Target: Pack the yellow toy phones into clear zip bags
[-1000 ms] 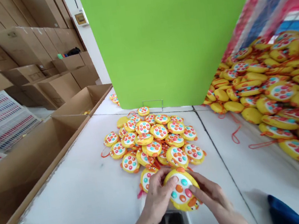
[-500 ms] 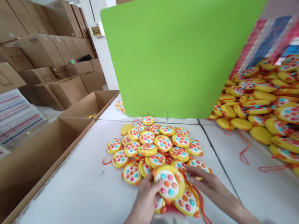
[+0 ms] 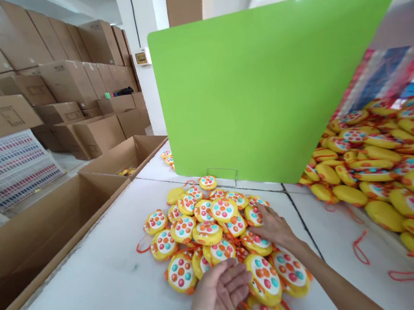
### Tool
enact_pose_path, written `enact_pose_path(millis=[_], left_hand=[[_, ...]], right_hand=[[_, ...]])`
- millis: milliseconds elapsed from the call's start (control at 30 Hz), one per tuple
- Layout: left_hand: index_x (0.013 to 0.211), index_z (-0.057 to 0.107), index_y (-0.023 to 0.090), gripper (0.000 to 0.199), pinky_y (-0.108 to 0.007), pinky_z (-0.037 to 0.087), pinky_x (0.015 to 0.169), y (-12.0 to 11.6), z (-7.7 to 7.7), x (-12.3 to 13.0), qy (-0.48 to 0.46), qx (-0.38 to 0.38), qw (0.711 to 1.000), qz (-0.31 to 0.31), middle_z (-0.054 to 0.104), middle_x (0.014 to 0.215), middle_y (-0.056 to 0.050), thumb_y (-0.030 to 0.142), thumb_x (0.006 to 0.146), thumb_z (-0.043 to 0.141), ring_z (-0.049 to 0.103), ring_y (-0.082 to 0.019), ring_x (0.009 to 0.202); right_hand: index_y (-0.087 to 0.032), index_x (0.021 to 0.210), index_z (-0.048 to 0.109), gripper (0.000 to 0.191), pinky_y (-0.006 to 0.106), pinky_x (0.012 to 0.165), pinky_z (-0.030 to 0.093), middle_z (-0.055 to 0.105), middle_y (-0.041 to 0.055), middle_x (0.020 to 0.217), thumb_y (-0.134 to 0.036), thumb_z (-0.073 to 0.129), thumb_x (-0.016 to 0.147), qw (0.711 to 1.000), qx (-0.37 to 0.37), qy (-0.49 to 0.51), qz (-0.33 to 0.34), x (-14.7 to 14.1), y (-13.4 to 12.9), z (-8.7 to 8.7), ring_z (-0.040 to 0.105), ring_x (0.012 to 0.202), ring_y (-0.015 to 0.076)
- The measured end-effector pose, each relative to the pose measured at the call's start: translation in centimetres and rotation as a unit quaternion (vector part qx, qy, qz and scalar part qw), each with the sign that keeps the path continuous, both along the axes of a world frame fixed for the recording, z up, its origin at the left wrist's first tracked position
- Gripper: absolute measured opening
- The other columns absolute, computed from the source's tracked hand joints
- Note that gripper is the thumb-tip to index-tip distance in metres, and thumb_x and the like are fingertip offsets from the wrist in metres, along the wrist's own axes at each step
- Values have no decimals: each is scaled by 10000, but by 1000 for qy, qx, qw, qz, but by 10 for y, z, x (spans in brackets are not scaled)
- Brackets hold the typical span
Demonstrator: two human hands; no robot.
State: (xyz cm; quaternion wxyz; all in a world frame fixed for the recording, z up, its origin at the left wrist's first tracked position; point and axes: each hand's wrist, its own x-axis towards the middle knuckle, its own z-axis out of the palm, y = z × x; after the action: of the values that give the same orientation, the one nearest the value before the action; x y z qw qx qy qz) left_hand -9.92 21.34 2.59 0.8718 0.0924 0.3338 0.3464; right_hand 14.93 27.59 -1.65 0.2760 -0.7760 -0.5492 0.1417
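Observation:
Yellow toys with white faces and coloured dots lie heaped on the white table, some with red cords. My left hand is at the near side of the heap, palm turned inward, fingers extended and slightly curved, holding nothing. Right beside its fingertips stands a tilted toy. My right hand reaches onto the right side of the heap, its fingers over a toy there; the fingertips are partly hidden, so its grip cannot be made out.
A green board stands behind the heap. More toys are piled at the right. An open cardboard box runs along the table's left edge, with another box beyond. Stacked cartons fill the back left.
My left hand has let go of the toy it held up. My right hand has moved up and onto the heap's right side. The view has tilted upward.

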Motion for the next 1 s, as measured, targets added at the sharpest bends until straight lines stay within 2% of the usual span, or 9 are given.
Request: enact_pose_path(millis=[100, 167, 267, 433, 600, 700, 800, 900, 1000], left_hand=[[914, 643, 73, 194, -292, 508, 693, -3, 1, 2, 25, 48, 998, -21, 728, 853, -156, 228, 799, 624, 696, -232, 783], [924, 635, 89, 248, -290, 502, 677, -4, 3, 5, 58, 93, 994, -17, 725, 843, -150, 278, 765, 663, 689, -229, 772], [1005, 620, 116, 374, -292, 498, 681, -7, 6, 14, 119, 153, 981, -4, 711, 912, -131, 363, 734, 695, 672, -234, 831], [1091, 623, 113, 446, -331, 507, 703, -20, 10, 25, 102, 232, 961, -110, 702, 956, -119, 336, 714, 707, 659, -271, 866], [1093, 641, 144, 398, -347, 497, 813, -36, 10, 12, 120, 249, 953, -125, 709, 960, -83, 252, 714, 698, 648, -267, 917], [1131, 627, 159, 416, -340, 495, 833, -44, 14, 2, 150, 274, 941, -130, 691, 1048, -85, 257, 731, 684, 621, -281, 993], [1105, 656, 181, 380, -328, 502, 813, -54, 18, -5, 220, 310, 913, -144, 685, 1061, -77, 282, 739, 672, 619, -287, 976], [1097, 670, 211, 378, -324, 503, 834, -64, 11, -11, 282, 316, 893, -150, 673, 1091, -68, 312, 732, 679, 604, -292, 1014], [1131, 642, 211, 457, -327, 500, 882, -65, -2, -9, 281, 261, 912, -145, 642, 1173, -73, 301, 692, 731, 577, -289, 1097]], right_hand=[[-163, 1364, 365, 787, 499, 967, 398, 507, 168, 1309, -423, 654, 680, 1000, 23, 0, 15, -6, -18, 9, 481, 1207, 354], [-217, 1417, 259, 815, 442, 1006, 393, 435, 125, 1394, -437, 623, 722, 998, 46, 2, 40, -15, -45, 17, 451, 1252, 298], [-290, 1438, 194, 835, 427, 1023, 397, 367, 86, 1454, -360, 629, 727, 993, 65, -12, 96, -33, -96, 29, 402, 1300, 284], [-302, 1422, 255, 839, 425, 1001, 437, 335, 82, 1473, -237, 637, 678, 987, 57, -17, 146, -66, -152, 31, 363, 1327, 291], [-295, 1396, 353, 814, 450, 1004, 428, 335, 84, 1483, -248, 683, 653, 986, 69, 71, 136, -86, -173, 31, 335, 1338, 321], [-243, 1393, 347, 730, 400, 942, 486, 455, 111, 1409, -376, 650, 742, 964, 80, 235, 89, -94, -179, 35, 488, 1233, 301], [-181, 1263, 471, 565, 331, 753, 565, 678, 112, 1102, -464, 598, 791, 932, 77, 355, 6, -102, -180, 34, 661, 946, 270], [-165, 1128, 536, 500, 317, 671, 565, 714, 83, 903, -474, 646, 751, 922, 74, 380, 0, -109, -182, 30, 674, 794, 252], [-174, 1150, 537, 468, 318, 723, 557, 700, 90, 985, -467, 610, 792, 923, 81, 377, 6, -109, -185, 25, 666, 854, 244]])
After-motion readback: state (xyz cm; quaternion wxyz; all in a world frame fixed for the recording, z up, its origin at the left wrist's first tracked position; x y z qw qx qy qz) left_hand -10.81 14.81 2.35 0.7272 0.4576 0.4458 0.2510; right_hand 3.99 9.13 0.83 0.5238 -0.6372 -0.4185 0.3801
